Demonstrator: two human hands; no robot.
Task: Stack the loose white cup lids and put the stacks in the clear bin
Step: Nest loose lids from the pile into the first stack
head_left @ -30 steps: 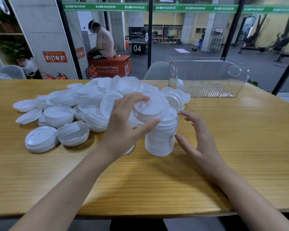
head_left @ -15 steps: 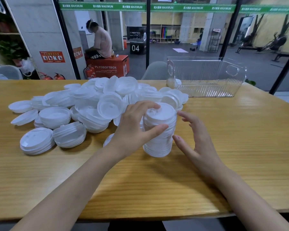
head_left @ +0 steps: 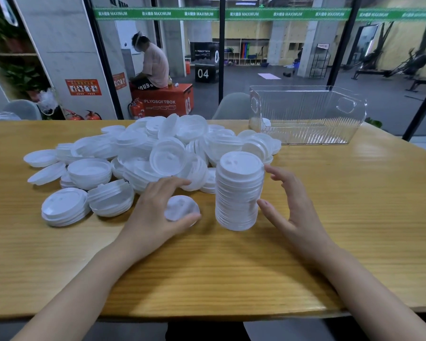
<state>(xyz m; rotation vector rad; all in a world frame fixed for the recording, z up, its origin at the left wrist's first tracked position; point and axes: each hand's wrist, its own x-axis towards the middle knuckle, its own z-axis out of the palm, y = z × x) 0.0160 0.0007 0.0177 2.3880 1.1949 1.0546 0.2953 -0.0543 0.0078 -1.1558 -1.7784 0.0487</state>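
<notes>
A tall stack of white cup lids stands on the wooden table in front of me. My right hand is cupped next to its right side with relaxed fingers; the thumb tip is close to the stack's lower part. My left hand arches over a single lid lying flat left of the stack, thumb at its near edge, fingers spread past its far edge. A big heap of loose lids lies behind. The clear bin sits at the far right.
Short lid stacks lie at the heap's near left. One white lid shows through the bin's left corner. Grey chairs stand behind the table's far edge. Beyond a glass wall, a person sits on an orange box.
My left hand has let go of the top of the tall stack and dropped left to the single lid on the table. The right hand stays beside the stack.
</notes>
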